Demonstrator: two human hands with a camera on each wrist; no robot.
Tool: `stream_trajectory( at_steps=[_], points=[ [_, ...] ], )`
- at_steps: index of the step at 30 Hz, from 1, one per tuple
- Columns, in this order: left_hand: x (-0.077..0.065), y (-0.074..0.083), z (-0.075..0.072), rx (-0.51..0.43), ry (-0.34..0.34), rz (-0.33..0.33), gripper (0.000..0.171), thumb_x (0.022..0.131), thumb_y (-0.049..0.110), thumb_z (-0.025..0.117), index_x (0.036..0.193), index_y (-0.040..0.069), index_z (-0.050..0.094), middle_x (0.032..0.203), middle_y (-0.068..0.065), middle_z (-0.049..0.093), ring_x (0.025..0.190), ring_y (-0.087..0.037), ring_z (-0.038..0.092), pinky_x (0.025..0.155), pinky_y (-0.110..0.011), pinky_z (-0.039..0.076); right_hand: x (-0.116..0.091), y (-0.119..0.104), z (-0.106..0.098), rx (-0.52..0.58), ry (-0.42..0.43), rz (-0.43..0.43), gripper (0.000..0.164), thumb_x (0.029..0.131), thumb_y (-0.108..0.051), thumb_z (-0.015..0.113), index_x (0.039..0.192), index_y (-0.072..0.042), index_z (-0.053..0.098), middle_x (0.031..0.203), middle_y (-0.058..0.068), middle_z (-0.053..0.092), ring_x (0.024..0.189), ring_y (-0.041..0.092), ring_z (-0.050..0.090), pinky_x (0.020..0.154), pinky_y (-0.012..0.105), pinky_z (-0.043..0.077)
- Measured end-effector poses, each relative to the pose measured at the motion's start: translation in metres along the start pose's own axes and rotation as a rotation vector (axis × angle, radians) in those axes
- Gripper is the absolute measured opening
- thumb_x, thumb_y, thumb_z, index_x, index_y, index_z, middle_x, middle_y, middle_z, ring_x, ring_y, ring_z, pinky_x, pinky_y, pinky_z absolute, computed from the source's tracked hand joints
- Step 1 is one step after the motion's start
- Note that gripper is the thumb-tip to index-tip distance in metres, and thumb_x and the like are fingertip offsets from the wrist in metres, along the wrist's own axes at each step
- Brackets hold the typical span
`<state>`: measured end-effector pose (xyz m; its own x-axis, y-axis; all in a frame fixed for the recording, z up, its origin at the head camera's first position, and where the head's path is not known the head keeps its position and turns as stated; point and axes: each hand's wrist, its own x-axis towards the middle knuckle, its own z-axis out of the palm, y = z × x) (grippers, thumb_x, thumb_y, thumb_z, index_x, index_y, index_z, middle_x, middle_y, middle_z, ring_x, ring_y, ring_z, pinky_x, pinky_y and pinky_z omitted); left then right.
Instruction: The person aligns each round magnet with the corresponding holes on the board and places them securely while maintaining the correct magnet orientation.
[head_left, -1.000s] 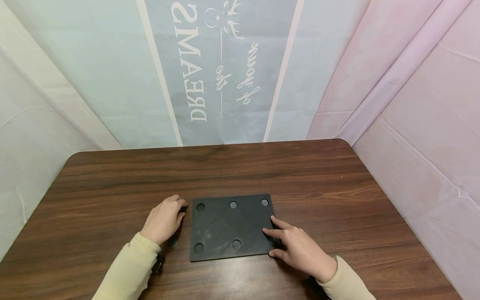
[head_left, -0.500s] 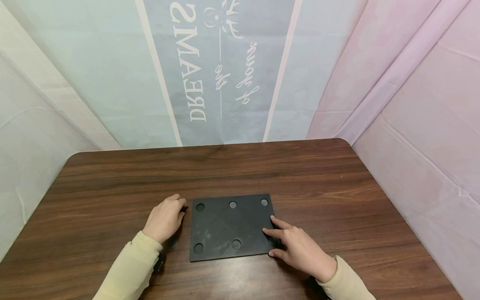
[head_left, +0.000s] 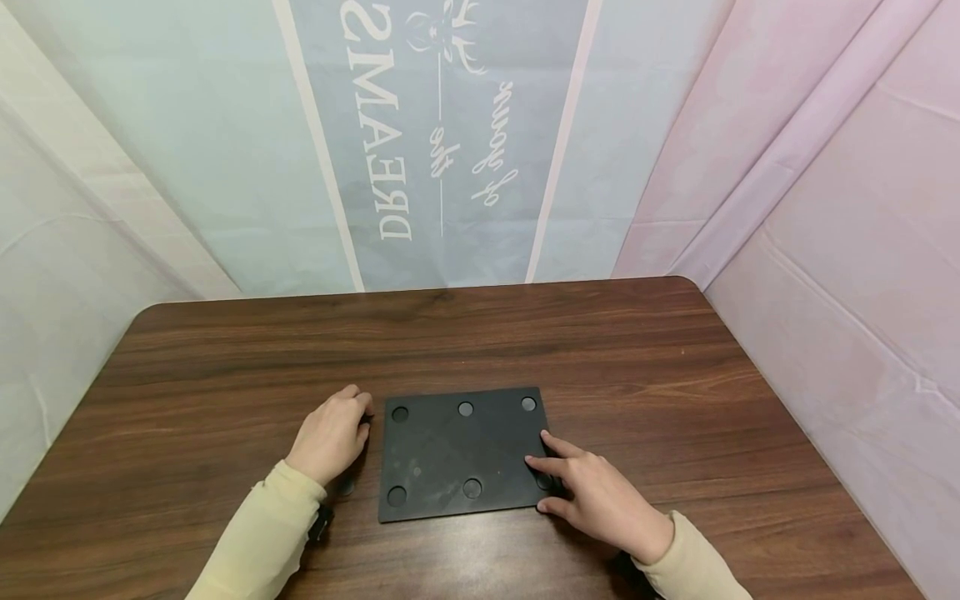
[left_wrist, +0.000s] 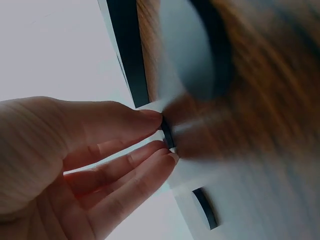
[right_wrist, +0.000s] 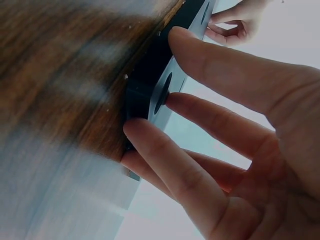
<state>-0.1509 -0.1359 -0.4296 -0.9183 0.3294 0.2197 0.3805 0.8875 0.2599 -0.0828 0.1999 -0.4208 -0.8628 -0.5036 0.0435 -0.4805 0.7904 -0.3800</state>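
My left hand point(head_left: 328, 437) is on the table just left of a flat black board point(head_left: 442, 454) with round recesses. In the left wrist view, its thumb and fingertips pinch a small, thin black disc point(left_wrist: 168, 134). Another dark disc point(head_left: 346, 486) lies near the left wrist, partly under the hand. My right hand point(head_left: 596, 496) is spread over the board's right end. In the right wrist view, its thumb and outer fingers touch the board's edges while one fingertip rests by a corner recess point(right_wrist: 163, 93). That recess is partly hidden in the head view.
Both hands and the board are on a brown wood-grain table point(head_left: 465, 342). A printed cloth point(head_left: 442, 142) hangs behind its far edge, with pale cloth point(head_left: 862, 275) along the sides. One more thin dark disc point(left_wrist: 205, 208) stands out in the left wrist view.
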Motion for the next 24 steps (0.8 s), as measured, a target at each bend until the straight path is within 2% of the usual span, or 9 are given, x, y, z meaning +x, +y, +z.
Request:
stream_trajectory(
  at_steps=[9,15,24],
  points=[
    [0.0012,-0.0016,-0.0001,-0.002,-0.01,0.027,0.015,0.075,-0.007,0.074,0.084,0.003,0.068,0.081,-0.009,0.062,0.073,-0.027,0.064,0.061,-0.037,0.053,0.0003,0.0,-0.0012,0.012,-0.015,0.006,0.049,0.077,-0.02,0.08,0.122,-0.006,0.067,0.136,0.028,0.051,0.1,0.031,0.068,0.08,0.046,0.054],
    [0.0023,-0.0017,-0.0025,-0.015,0.0,0.04,0.012,0.078,-0.007,0.071,0.084,0.003,0.07,0.079,-0.008,0.063,0.069,-0.025,0.063,0.06,-0.036,0.053,0.0023,-0.001,-0.0024,0.02,-0.023,0.018,0.049,0.078,-0.02,0.08,0.123,-0.006,0.066,0.136,0.028,0.05,0.106,0.034,0.065,0.081,0.046,0.054],
    [0.0041,-0.0035,-0.0035,-0.02,-0.006,0.034,0.013,0.082,-0.007,0.066,0.086,0.003,0.073,0.077,-0.007,0.062,0.065,-0.023,0.062,0.057,-0.034,0.051,0.0037,-0.0024,-0.0035,0.026,-0.027,0.019,0.049,0.078,-0.02,0.08,0.123,-0.006,0.066,0.137,0.028,0.05,0.105,0.034,0.066,0.081,0.045,0.055]
  ],
)
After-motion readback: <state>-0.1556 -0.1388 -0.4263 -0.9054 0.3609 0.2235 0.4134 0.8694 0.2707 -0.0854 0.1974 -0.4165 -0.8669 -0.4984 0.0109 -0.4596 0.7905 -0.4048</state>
